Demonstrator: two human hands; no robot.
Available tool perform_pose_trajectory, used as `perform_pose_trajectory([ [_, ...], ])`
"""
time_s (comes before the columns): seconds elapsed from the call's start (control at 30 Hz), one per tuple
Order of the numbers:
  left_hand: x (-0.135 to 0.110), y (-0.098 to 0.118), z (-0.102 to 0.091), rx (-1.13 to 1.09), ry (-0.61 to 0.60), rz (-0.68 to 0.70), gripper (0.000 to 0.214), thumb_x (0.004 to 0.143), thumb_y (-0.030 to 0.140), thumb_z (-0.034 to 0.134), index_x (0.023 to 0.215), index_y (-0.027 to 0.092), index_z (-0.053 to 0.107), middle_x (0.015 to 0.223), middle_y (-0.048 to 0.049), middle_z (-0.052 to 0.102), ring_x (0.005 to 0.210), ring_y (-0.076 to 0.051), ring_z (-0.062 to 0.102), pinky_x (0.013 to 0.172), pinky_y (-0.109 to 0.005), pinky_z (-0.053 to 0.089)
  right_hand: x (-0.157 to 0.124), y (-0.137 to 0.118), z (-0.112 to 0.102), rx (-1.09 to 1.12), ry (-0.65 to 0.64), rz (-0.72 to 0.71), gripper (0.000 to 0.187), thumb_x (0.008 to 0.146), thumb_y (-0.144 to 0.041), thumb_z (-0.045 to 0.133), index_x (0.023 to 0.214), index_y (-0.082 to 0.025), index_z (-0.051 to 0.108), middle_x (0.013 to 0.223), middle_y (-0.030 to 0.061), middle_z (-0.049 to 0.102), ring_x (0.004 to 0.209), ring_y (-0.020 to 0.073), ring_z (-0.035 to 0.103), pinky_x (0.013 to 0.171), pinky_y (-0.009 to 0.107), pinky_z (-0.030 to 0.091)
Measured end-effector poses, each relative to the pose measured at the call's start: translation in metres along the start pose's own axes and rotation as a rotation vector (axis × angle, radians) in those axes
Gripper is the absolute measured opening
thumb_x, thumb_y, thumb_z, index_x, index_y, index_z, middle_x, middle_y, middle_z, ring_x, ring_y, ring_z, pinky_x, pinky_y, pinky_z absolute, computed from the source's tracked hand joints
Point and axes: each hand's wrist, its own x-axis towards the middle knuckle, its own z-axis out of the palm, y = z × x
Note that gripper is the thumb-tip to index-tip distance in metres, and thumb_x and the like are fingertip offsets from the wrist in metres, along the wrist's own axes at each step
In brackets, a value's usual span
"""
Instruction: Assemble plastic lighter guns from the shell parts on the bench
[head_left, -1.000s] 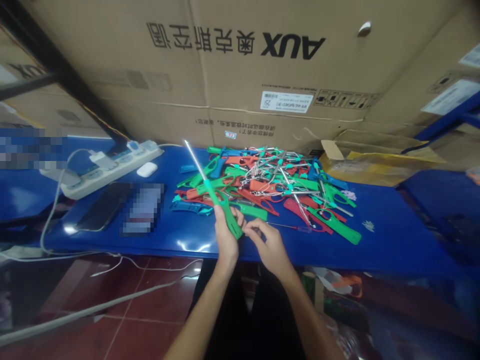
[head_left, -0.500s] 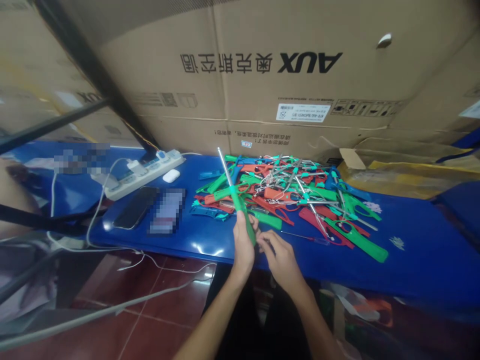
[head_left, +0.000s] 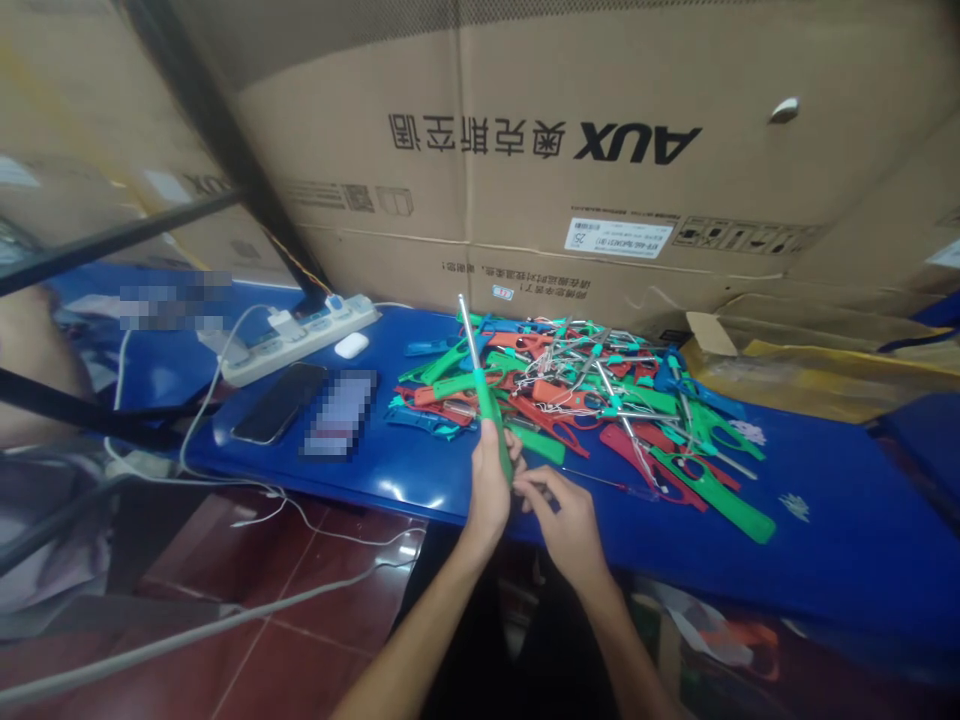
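Left hand [head_left: 491,490] wraps round the handle of a green gas lighter [head_left: 487,402], and the right hand [head_left: 568,520] meets its lower end with thumb and forefinger drawn together; from my distant seat I cannot tell whether a small part sits between them. I place everything by the pile of lighters and handle shells [head_left: 555,396]. Behind it stands the largest thing, an AUX air-conditioner carton [head_left: 495,185] with its print upside down; beneath it runs a glossy blue table [head_left: 840,500]. The pile itself mixes green, red and blue handles with metal tubes and loose white wires. To its left lies a white power strip [head_left: 304,338]. The held lighter is raised before the pile's near left part, tube pointing up and away. I judge that good work here rests on the left grip: handle firm in the palm, lower end turned so the fingertips show, right hand using only light pressure. Left of the pile, nearer than the strip, lie a black phone [head_left: 279,403] and a phone with a blurred screen [head_left: 341,412]. A screwdriver [head_left: 600,480] lies at the pile's near edge. Smallest, to the pile's right, are pinkish bits [head_left: 748,432] and, nearer, pale slivers [head_left: 795,507], which I would guard from a stray forearm.
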Motion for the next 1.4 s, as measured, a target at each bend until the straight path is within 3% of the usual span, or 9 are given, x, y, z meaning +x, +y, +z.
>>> perform_pose_trajectory([
  [0.13,0.001,0.001,0.001,-0.042,0.005,-0.003,0.065,0.087,0.081,0.052,0.072,0.018,0.051,0.063,0.0039,0.044,0.048,-0.008,0.039,0.043,-0.02,0.03,-0.001,0.001,0.002,-0.027,0.023,-0.019,0.015,0.098,-0.022,0.062,0.089,-0.021,0.073,0.076,-0.0002,0.072,0.061,0.0125,0.065,0.061,0.022,0.053],
  [0.33,0.003,0.001,0.001,-0.123,0.058,0.003,0.066,0.088,0.082,0.049,0.072,0.018,0.051,0.064,0.0025,0.046,0.051,-0.009,0.046,0.044,-0.02,0.035,-0.011,0.005,0.014,-0.123,0.116,-0.088,0.024,0.101,-0.028,0.059,0.107,-0.021,0.081,0.086,0.0063,0.08,0.071,0.0167,0.073,0.073,0.026,0.056],
  [0.43,0.002,0.004,0.002,-0.222,0.09,0.011,0.063,0.088,0.08,0.052,0.074,0.018,0.05,0.065,0.0032,0.046,0.05,-0.008,0.046,0.045,-0.019,0.036,-0.013,0.005,0.012,-0.158,0.025,-0.141,0.03,0.102,-0.03,0.058,0.123,-0.019,0.077,0.075,0.0052,0.079,0.058,0.0147,0.068,0.065,0.024,0.054],
  [0.6,-0.002,0.013,0.001,-0.354,0.118,0.004,0.061,0.087,0.079,0.055,0.081,0.019,0.05,0.065,0.0042,0.046,0.049,-0.008,0.045,0.045,-0.019,0.036,-0.01,0.003,0.001,-0.132,-0.259,-0.081,0.039,0.106,-0.033,0.053,0.141,-0.021,0.064,0.057,-0.0028,0.069,0.048,0.0101,0.059,0.06,0.02,0.047],
  [0.8,-0.005,0.016,-0.008,-0.408,0.113,0.019,0.061,0.085,0.08,0.057,0.081,0.02,0.047,0.068,0.0047,0.043,0.049,-0.008,0.045,0.043,-0.019,0.033,-0.011,-0.005,0.005,-0.358,-0.269,-0.224,0.042,0.107,-0.036,0.048,0.144,-0.021,0.061,0.067,0.0022,0.075,0.051,0.0114,0.064,0.054,0.023,0.04],
  [1.07,-0.007,0.016,-0.006,-0.356,0.061,0.072,0.059,0.086,0.079,0.058,0.082,0.02,0.05,0.072,0.0039,0.046,0.049,-0.008,0.047,0.042,-0.019,0.035,-0.023,-0.001,0.013,-0.343,-0.042,-0.319,0.035,0.106,-0.026,0.049,0.13,-0.015,0.072,0.064,0.0024,0.075,0.046,0.0093,0.06,0.054,0.021,0.044],
  [1.2,-0.007,0.016,-0.005,-0.327,0.029,0.075,0.06,0.083,0.078,0.063,0.082,0.02,0.051,0.071,0.0045,0.049,0.049,-0.008,0.05,0.043,-0.02,0.04,-0.028,-0.008,0.018,-0.286,-0.007,-0.203,0.036,0.104,-0.032,0.054,0.128,-0.013,0.073,0.054,-0.0009,0.069,0.041,0.0094,0.057,0.051,0.021,0.045],
  [1.3,-0.008,0.015,-0.003,-0.279,0.02,0.064,0.063,0.081,0.08,0.063,0.086,0.018,0.058,0.068,0.0041,0.052,0.047,-0.009,0.052,0.039,-0.02,0.039,-0.031,-0.017,-0.005,-0.138,0.09,-0.021,0.041,0.104,-0.035,0.054,0.138,-0.016,0.065,0.053,-0.0054,0.066,0.045,0.0096,0.061,0.057,0.018,0.05],
  [1.4,-0.007,0.013,-0.002,-0.212,0.016,0.057,0.071,0.079,0.082,0.062,0.097,0.013,0.066,0.063,0.004,0.052,0.043,-0.01,0.051,0.034,-0.021,0.037,-0.041,-0.01,-0.056,-0.211,0.312,0.138,0.044,0.102,-0.042,0.055,0.136,-0.017,0.066,0.053,-0.0061,0.064,0.046,0.0112,0.061,0.059,0.02,0.053],
])
